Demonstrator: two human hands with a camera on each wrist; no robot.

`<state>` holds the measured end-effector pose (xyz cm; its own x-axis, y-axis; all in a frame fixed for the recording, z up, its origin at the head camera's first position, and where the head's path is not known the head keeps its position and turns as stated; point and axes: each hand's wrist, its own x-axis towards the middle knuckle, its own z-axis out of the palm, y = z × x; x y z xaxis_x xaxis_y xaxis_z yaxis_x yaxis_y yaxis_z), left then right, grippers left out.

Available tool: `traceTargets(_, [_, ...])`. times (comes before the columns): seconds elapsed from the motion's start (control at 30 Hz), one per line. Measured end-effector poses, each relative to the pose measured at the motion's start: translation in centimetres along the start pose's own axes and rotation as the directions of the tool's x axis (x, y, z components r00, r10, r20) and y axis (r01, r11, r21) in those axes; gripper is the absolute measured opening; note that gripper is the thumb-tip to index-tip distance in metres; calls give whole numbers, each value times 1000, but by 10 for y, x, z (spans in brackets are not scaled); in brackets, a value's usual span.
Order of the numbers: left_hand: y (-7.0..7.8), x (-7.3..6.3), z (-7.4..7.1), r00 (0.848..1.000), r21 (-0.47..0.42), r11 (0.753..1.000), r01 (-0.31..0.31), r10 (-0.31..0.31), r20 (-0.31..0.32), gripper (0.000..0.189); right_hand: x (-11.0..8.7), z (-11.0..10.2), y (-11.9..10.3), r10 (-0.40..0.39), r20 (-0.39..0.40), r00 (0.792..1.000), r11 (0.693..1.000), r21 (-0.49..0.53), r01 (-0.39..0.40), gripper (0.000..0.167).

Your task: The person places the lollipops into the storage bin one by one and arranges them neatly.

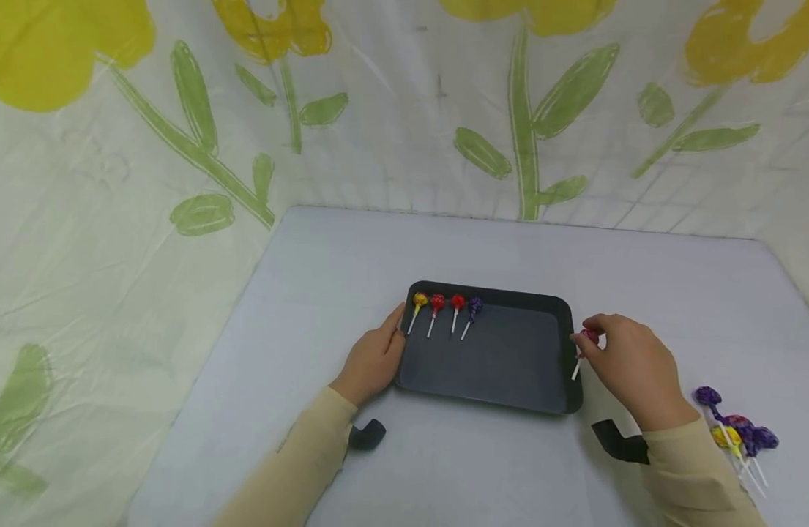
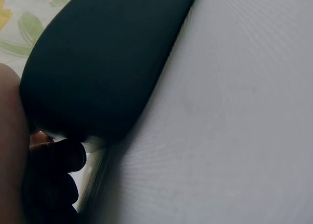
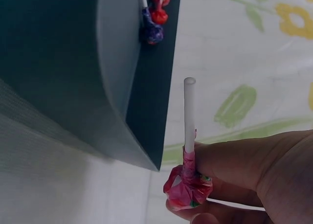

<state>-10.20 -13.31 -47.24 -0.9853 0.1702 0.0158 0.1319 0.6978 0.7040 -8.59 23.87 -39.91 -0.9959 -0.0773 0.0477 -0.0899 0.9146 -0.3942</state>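
In the head view a dark grey rectangular tray lies on the table. Along its far left side are a yellow lollipop, two red lollipops and a purple lollipop, sticks toward me. My left hand grips the tray's left edge; in the left wrist view its fingers are curled by the tray's wall. Just beyond the tray's right rim, my right hand pinches a pink-wrapped lollipop by its head, with the white stick pointing away from the palm.
A small pile of lollipops, purple, yellow and red, lies on the white table right of my right forearm. Behind and to the left hangs a pale curtain with painted yellow flowers. Black straps show at both wrists.
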Motion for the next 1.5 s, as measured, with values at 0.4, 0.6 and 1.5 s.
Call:
traceTargets(0.4, [1, 1, -1, 1000, -1, 1000, 10, -10, 6, 58, 8, 1, -7, -14, 5, 1000, 1000, -2, 14, 28])
traceTargets(0.6, [0, 1, -1, 1000, -1, 1000, 8, -8, 0, 58, 12, 2, -10, 1, 46, 999, 1000, 5, -2, 30])
traceTargets(1.5, [-1, 0, -1, 1000, -1, 1000, -4, 4, 7, 57, 25, 6, -18, -40, 34, 999, 999, 25, 39, 23])
